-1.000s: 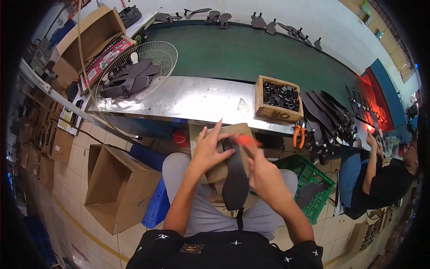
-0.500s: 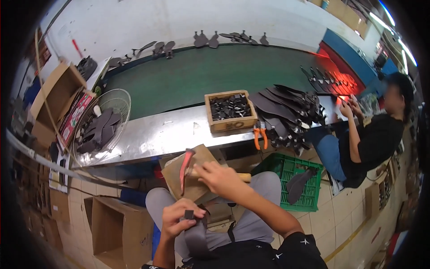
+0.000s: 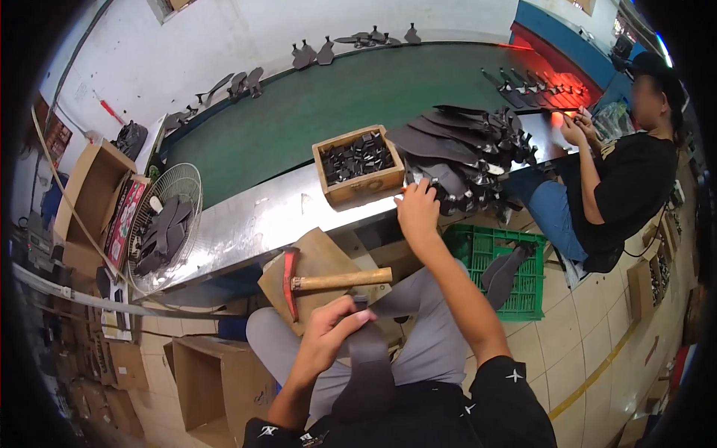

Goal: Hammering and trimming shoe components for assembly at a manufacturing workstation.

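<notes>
My left hand [image 3: 332,334] is closed on the top end of a long dark grey strip [image 3: 371,373] that lies down my lap. My right hand [image 3: 418,211] is stretched out to the front edge of the metal table [image 3: 246,224]. Its fingers rest beside a pile of dark shaped pieces [image 3: 463,153], and a small orange tip shows just left of them. What the fingers hold, if anything, is hidden. A hammer [image 3: 328,281] with a red head and wooden handle lies loose on a brown board [image 3: 317,254] across my knees.
A wooden box [image 3: 358,160] of small dark parts stands on the table. A wire fan guard [image 3: 160,228] holds dark pieces at the left. A green conveyor belt [image 3: 336,104] runs behind. A green crate [image 3: 497,254], cardboard boxes [image 3: 216,381] and a seated co-worker [image 3: 627,172] surround me.
My right hand has left the hammer lying on the board and reached forward to the table edge. My left hand has taken a higher grip on the dark strip.
</notes>
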Motion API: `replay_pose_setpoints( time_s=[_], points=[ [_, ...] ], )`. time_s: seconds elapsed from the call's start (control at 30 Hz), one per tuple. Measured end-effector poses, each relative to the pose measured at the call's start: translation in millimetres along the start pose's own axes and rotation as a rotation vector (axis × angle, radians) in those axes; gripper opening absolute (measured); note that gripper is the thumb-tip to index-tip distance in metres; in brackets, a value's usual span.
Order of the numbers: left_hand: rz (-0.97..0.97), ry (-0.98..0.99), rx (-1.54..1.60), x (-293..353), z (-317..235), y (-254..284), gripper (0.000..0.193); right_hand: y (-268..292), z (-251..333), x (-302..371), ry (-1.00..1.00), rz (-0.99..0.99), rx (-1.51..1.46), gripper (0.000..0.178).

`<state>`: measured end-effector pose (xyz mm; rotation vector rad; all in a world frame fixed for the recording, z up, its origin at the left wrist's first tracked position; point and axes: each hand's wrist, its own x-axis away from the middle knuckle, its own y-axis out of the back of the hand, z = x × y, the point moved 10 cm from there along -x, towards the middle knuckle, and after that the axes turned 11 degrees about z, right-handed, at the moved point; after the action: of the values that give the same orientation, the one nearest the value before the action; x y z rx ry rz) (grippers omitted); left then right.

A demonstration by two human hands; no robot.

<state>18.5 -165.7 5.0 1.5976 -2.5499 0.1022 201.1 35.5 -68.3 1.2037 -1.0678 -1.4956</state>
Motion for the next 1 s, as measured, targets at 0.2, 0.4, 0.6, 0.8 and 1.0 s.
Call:
replay_pose_setpoints(
  time_s=[0.2, 0.4, 0.6, 0.8, 1.0],
  points=[
    [0.117, 0.051, 0.113, -13, -13, -30, 0.027, 12, -53, 18, 0.103, 0.057, -0.970, 0.045],
    [0.209, 0.076, 0.084, -22, -2, -43, 0.028, 28, -42, 133, 0.111, 0.551, -2.163, 0.038],
    [0.263, 0.087, 0.072, -33, 5, -57, 0.027, 79, -39, 184, 0.303, 0.863, -1.704, 0.058],
    [0.316, 0.086, 0.022, -42, 6, -70, 0.025, 125, -64, 191, 0.561, 0.739, -0.946, 0.029],
    [0.354, 0.108, -0.051, -45, 7, -79, 0.024, 134, -72, 190, 0.576, 0.717, -0.699, 0.019]
  ],
)
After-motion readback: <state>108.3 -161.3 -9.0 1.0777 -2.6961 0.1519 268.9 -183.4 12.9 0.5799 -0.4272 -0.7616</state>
